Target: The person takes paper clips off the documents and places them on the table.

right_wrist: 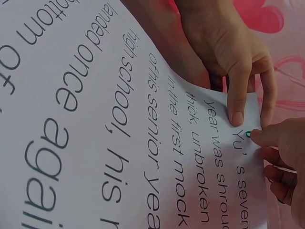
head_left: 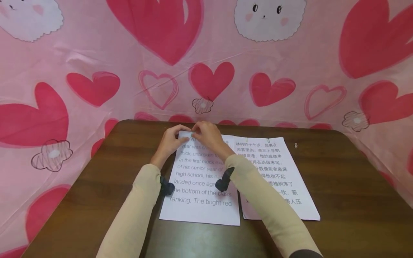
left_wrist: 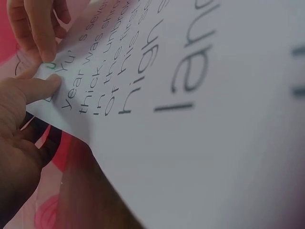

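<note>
A printed English sheet (head_left: 200, 213) lies on the table with its top end lifted towards my hands. At its upper left corner my left hand (head_left: 168, 143) pinches the paper, thumb on the printed face and fingers behind. My right hand (head_left: 209, 137) holds a small green paper clip (right_wrist: 248, 134) at the top edge, thumb on the front. In the left wrist view the green clip (left_wrist: 49, 65) sits over the paper's edge beside the left thumb. The right hand and forearm cover part of the text.
To the right lies a stack of Chinese-printed sheets (head_left: 290, 186), with a yellowish clip (head_left: 246, 140) and a green clip (head_left: 268, 140) at its top edge. A pale paper clip (head_left: 295, 146) rests on the brown table (head_left: 348, 200). A pink heart-patterned cloth (head_left: 129, 53) hangs behind.
</note>
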A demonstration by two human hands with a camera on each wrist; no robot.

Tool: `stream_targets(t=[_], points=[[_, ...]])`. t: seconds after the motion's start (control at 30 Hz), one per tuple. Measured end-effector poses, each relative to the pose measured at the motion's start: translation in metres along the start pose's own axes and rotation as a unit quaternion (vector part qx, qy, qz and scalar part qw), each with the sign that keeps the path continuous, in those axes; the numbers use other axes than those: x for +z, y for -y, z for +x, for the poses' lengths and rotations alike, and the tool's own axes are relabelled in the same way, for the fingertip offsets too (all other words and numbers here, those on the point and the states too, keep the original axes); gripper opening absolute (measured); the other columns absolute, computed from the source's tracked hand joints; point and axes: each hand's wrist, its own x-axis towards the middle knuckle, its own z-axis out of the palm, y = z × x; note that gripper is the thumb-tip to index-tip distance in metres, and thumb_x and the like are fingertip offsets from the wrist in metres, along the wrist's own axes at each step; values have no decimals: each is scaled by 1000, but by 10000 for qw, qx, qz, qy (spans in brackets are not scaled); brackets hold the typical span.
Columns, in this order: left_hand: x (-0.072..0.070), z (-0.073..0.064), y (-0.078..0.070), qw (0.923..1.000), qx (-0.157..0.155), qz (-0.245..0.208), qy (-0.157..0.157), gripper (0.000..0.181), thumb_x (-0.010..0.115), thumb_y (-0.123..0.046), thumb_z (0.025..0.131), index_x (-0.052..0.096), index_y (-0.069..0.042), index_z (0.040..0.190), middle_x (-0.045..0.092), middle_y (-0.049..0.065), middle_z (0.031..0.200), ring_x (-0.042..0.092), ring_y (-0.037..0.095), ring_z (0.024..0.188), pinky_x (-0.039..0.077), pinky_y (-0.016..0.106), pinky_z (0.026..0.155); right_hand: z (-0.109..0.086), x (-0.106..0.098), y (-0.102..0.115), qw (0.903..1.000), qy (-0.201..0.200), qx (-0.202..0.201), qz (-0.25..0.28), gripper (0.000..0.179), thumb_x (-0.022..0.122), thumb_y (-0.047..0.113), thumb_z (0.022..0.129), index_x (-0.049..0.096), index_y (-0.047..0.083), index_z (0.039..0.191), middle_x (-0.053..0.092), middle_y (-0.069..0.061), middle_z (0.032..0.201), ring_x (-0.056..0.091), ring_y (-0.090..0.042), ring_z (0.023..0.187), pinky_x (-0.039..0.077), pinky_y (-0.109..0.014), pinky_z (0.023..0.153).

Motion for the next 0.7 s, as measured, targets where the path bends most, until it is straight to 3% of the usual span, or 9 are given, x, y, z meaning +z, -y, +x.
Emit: stream_targets(t=[0.4,0.7], points=[[2,2,-2,9998,-57,138,92,26,72,-5,91,71,-9,117,71,15,120,66,30,94,57,40,87,3,3,-3,9998,92,96,-169,24,79,24,87,70,11,106,70,-7,99,60,-22,94,49,-38,89],[3,6,-2,9999,85,9,100,25,72,-1,89,71,-6,114,73,17,115,68,29,89,53,31,78,5,3,-4,9997,62,27,-239,27,81,24,86,68,10,105,69,-8,101,60,-22,92,50,-36,87]])
